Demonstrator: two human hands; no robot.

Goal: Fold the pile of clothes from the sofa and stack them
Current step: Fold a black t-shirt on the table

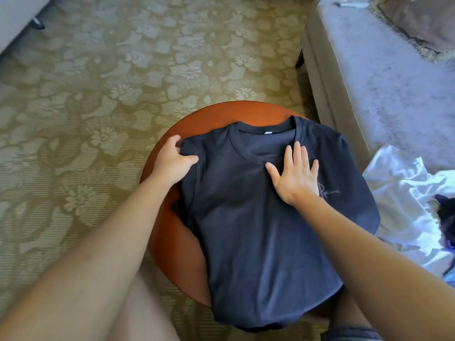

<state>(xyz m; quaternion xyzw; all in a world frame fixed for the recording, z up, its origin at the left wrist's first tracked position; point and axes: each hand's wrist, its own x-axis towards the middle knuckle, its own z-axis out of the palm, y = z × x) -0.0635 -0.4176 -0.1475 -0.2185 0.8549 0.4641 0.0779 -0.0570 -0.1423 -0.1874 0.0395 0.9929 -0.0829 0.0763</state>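
A dark navy T-shirt (258, 217) lies face up on a round orange stool (172, 242), collar away from me, with a small pale script logo near its right chest. My left hand (172, 163) grips the shirt's left shoulder at the sleeve fold, fingers curled over the edge. My right hand (295, 175) lies flat on the chest just below the collar, fingers spread and straight. A pile of white clothes (403, 205) with a dark piece (445, 217) sits on the sofa at the right.
A pale grey sofa (381, 94) runs along the right side, with a brownish cushion (423, 18) at its far end. A floral beige carpet (98, 107) covers the floor. Another piece of pale furniture (17, 18) shows at top left. My knees flank the stool.
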